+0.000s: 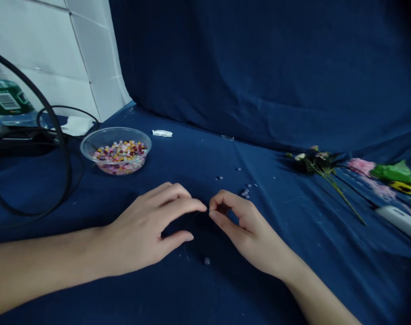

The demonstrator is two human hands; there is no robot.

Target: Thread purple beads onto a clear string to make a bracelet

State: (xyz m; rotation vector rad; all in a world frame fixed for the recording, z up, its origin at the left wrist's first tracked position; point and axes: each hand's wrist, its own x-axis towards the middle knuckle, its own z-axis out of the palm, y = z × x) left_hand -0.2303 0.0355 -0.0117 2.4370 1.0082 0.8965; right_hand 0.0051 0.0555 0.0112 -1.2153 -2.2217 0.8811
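Observation:
My left hand (158,216) hovers over the blue cloth with thumb and index finger apart and nothing visible between them. Close to its index fingertip, the thumb and index finger of my right hand (239,221) are pinched together. What they grip is too small to make out. A faint thin strand (196,214) shows near the left index finger; where it ends I cannot tell. One greyish-purple bead (207,261) lies on the cloth below the hands. Beyond my right hand, several similar beads (246,193) are scattered.
A clear plastic bowl (116,135) of mixed coloured beads stands at the left. Black cables (65,149) loop beside a bottle (9,99). A small white wrapper (162,133) lies farther back. On the right are artificial flowers (322,162), pink yarn (364,167) and a white power strip (399,221).

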